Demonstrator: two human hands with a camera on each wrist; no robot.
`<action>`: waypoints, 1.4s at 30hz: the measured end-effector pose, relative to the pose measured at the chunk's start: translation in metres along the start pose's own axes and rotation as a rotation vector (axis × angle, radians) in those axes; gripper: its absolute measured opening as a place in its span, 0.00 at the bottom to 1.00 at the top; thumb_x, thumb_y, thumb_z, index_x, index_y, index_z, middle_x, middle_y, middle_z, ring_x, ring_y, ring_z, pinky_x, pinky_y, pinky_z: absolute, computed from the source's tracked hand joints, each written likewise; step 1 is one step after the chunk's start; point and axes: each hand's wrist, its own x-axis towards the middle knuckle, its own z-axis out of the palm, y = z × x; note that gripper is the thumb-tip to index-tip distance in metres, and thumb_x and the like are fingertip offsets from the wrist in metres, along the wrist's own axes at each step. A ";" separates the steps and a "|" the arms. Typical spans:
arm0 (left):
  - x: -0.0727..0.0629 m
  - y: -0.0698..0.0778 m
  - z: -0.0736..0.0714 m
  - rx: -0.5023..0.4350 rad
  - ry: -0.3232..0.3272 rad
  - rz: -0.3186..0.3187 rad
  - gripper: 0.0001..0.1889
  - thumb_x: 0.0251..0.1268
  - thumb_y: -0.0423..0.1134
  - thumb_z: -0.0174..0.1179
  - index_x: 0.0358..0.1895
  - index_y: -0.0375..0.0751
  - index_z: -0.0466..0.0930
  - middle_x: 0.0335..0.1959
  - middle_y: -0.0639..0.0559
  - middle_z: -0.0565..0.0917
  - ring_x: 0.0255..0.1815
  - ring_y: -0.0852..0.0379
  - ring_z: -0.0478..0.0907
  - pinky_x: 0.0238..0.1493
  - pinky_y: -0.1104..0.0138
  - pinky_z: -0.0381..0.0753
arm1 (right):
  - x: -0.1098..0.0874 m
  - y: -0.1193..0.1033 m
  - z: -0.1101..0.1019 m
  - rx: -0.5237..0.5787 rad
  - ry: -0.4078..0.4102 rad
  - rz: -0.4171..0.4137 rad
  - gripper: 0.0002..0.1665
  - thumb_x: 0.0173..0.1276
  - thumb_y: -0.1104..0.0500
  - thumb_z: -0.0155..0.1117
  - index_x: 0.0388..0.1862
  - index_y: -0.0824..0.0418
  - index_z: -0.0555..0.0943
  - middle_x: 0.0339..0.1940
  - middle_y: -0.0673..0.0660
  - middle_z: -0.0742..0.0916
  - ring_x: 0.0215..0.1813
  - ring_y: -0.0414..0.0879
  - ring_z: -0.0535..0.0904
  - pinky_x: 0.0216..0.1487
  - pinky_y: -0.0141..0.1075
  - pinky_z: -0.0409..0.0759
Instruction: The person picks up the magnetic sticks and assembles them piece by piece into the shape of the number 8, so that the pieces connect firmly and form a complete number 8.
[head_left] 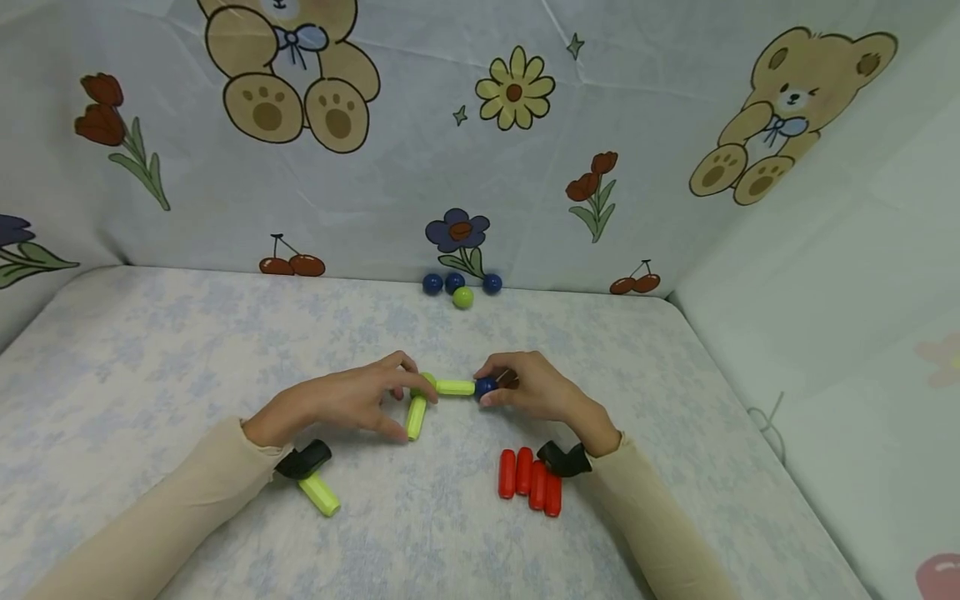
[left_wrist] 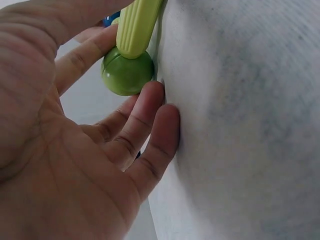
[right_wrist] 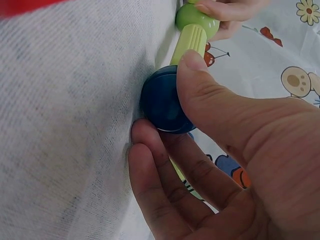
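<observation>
My left hand (head_left: pixel 356 396) curls round a glossy green ball (left_wrist: pixel 127 72), its index finger against it and its thumb beside a ribbed yellow-green stick (head_left: pixel 416 418) that runs from the ball toward me. A second yellow-green stick (head_left: pixel 454 387) leads right from the green ball to a dark blue ball (head_left: pixel 485 387). My right hand (head_left: pixel 542 387) pinches this blue ball between thumb and fingers, plainly seen in the right wrist view. The chain lies on or close to the tabletop.
Several red sticks (head_left: pixel 523 479) lie side by side near my right wrist. Another yellow-green stick (head_left: pixel 320 495) rests below my left wrist. Three blue balls (head_left: pixel 432 284) and a green ball (head_left: pixel 462 297) sit at the table's back edge, by a printed cloth (head_left: pixel 405 183).
</observation>
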 end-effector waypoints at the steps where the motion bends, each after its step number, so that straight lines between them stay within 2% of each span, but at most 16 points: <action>1: 0.000 0.000 0.001 -0.001 0.001 -0.006 0.26 0.60 0.41 0.76 0.63 0.53 0.81 0.63 0.45 0.67 0.57 0.49 0.75 0.54 0.57 0.77 | 0.000 0.000 0.000 -0.002 0.001 0.000 0.18 0.68 0.57 0.75 0.54 0.61 0.86 0.49 0.56 0.89 0.47 0.46 0.86 0.53 0.40 0.84; 6: 0.002 0.000 0.002 0.036 0.004 -0.004 0.25 0.60 0.40 0.77 0.60 0.54 0.81 0.64 0.45 0.67 0.57 0.50 0.75 0.55 0.56 0.77 | 0.001 0.000 0.000 -0.010 0.003 -0.001 0.18 0.68 0.57 0.75 0.54 0.61 0.86 0.49 0.56 0.89 0.47 0.46 0.85 0.53 0.41 0.84; 11: 0.001 0.000 0.004 0.040 0.020 0.001 0.22 0.60 0.40 0.77 0.57 0.52 0.82 0.65 0.44 0.68 0.49 0.56 0.76 0.51 0.61 0.78 | 0.001 0.000 0.001 0.001 0.002 0.005 0.18 0.68 0.58 0.75 0.55 0.61 0.85 0.50 0.56 0.89 0.48 0.47 0.86 0.54 0.41 0.84; 18: 0.000 -0.002 0.006 -0.050 0.038 0.021 0.20 0.59 0.37 0.76 0.54 0.49 0.83 0.62 0.42 0.67 0.41 0.57 0.76 0.45 0.67 0.79 | 0.000 -0.003 0.003 0.009 -0.016 0.022 0.18 0.71 0.60 0.72 0.58 0.60 0.83 0.53 0.55 0.88 0.51 0.48 0.86 0.56 0.42 0.84; 27: -0.002 -0.012 0.001 -0.252 0.033 0.023 0.21 0.62 0.38 0.74 0.58 0.44 0.82 0.63 0.41 0.65 0.44 0.50 0.77 0.45 0.67 0.78 | 0.004 -0.005 0.003 -0.020 -0.032 0.007 0.20 0.73 0.59 0.70 0.61 0.61 0.81 0.54 0.56 0.88 0.51 0.48 0.85 0.55 0.41 0.83; 36: 0.000 -0.019 0.005 -0.266 0.059 0.044 0.22 0.62 0.40 0.75 0.58 0.46 0.82 0.61 0.42 0.64 0.43 0.50 0.74 0.45 0.68 0.76 | 0.005 -0.005 0.001 -0.036 -0.032 -0.004 0.23 0.74 0.60 0.68 0.65 0.62 0.79 0.59 0.57 0.86 0.51 0.47 0.85 0.55 0.41 0.83; 42: 0.002 -0.019 0.005 -0.271 0.043 0.044 0.19 0.63 0.40 0.75 0.56 0.45 0.83 0.62 0.42 0.63 0.44 0.50 0.74 0.46 0.68 0.76 | 0.004 -0.003 -0.004 -0.028 -0.023 -0.039 0.24 0.77 0.58 0.65 0.68 0.64 0.78 0.63 0.60 0.85 0.52 0.50 0.85 0.53 0.40 0.83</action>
